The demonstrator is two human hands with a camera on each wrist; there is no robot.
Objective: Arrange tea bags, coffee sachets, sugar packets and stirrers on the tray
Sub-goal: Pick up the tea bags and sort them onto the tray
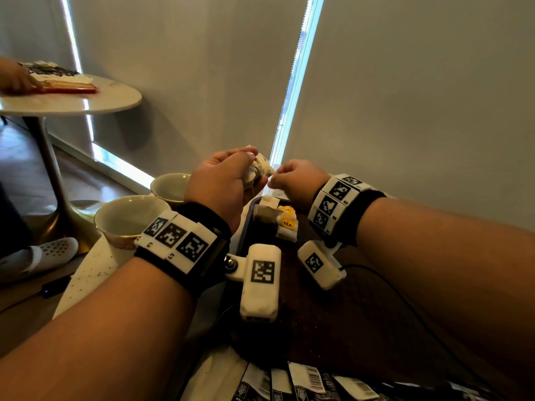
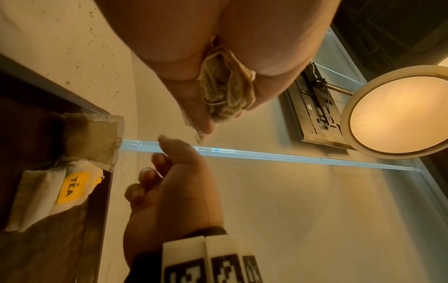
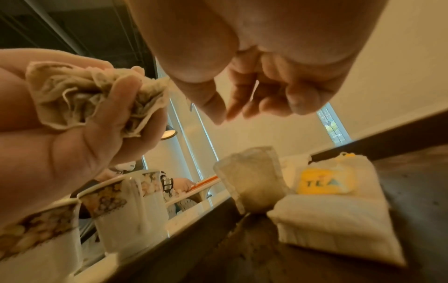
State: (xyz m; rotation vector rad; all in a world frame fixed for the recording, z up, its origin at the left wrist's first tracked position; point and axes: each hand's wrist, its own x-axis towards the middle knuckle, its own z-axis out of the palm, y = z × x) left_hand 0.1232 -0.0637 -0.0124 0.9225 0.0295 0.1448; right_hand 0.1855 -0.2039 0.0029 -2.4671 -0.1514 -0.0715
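Sachets (image 1: 307, 382) are lying along the table's near edge while the left hand (image 1: 223, 183) is clutching bunched tea bags (image 1: 259, 169) above the tray's (image 1: 246, 227) far corner, the empty right hand's (image 1: 298, 178) fingertips nearly pinching, probably to pluck one out.

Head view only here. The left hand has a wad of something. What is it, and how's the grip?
Observer: In the right wrist view, the left hand grips a crumpled bundle of tea bags, with its fingers curled round it.
Operator: Right hand holding anything?
Observer: The right hand has its thumb and forefinger tips nearly meeting. I can't tell whether they pinch a thread.
Operator: Are the bags on the tray flat?
Observer: Not all. The translucent tea bag leans up at the tray rim. The white tea bag lies flat.
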